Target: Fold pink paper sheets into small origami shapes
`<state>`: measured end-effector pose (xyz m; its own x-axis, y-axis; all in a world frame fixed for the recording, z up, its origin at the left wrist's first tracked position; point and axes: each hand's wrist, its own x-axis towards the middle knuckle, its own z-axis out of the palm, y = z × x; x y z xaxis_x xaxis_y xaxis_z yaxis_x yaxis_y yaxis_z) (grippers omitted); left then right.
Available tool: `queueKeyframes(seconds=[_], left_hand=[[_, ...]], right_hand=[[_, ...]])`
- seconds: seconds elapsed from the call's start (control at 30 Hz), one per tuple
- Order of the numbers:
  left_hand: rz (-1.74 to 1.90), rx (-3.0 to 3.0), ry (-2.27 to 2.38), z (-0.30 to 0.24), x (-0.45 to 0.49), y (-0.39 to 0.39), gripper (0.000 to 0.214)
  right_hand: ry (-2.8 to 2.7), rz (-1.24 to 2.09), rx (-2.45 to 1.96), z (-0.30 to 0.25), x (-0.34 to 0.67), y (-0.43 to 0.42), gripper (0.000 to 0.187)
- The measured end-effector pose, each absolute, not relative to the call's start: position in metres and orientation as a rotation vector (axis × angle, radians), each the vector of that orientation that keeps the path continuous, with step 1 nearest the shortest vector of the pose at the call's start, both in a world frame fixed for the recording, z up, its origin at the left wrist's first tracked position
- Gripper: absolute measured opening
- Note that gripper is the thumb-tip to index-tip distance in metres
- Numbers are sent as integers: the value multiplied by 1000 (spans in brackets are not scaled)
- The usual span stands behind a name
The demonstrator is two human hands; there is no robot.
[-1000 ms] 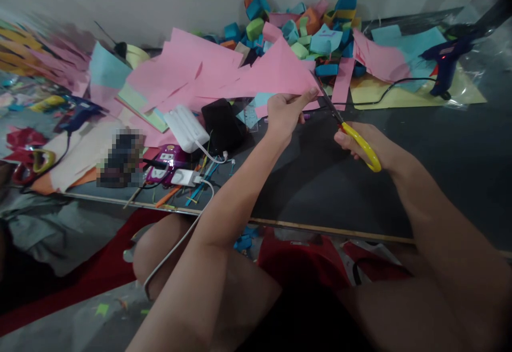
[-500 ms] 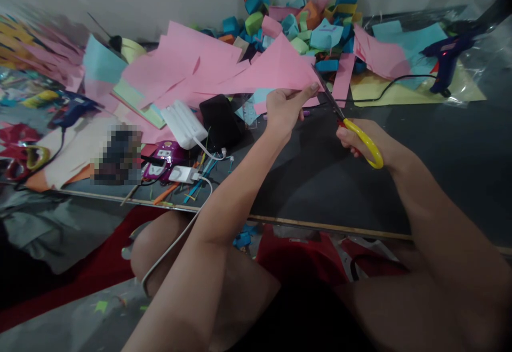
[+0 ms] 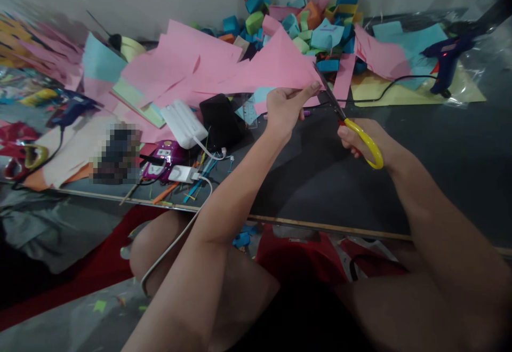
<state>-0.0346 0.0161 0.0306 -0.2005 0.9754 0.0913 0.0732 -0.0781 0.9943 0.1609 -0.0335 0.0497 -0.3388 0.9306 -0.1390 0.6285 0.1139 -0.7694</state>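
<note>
My left hand pinches the near corner of a pink paper sheet and holds it up above the dark table. My right hand grips yellow-handled scissors. Their blades point up and left, with the tips at the sheet's right edge just past my left thumb. A narrow pink strip hangs to the right of the blades.
A pile of folded coloured paper pieces lies by the wall. More pink sheets, a white power bank, a black phone, cables and a blue glue gun lie around. My knees are below the table edge.
The scissors and my right hand have shifted slightly up and right along the sheet's edge. My left hand keeps its pinch on the pink sheet.
</note>
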Motion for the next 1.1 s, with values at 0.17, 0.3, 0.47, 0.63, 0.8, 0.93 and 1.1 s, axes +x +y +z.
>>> queueKeyframes(seconds=[0.17,0.3,0.47,0.63,0.8,0.93,1.1], left_hand=[[1392,1203,1361,33,-34,15,34],[1401,1176,1374,33,-34,14,27],[1416,1216,1368,30,-35,16,37],[1394,1221,1409,31,-35,17,38],[1375,1239,1370,31,-35,17,39],[1394,1225,1360,29,-36,18,38],[1397,1215,1363,29,-36,19,41]], right_hand=[[-2050,1023,-1499,45,164,-29,67],[-2050,981,-1516,45,164,-28,68],[-2053,960,-1530,44,162,-28,72],[-2098,905,-1542,36,166,-20,74],[-2135,880,-1585,32,168,-14,74],[-2132,877,-1611,34,167,-16,73],[-2121,828,-1616,37,166,-18,75]])
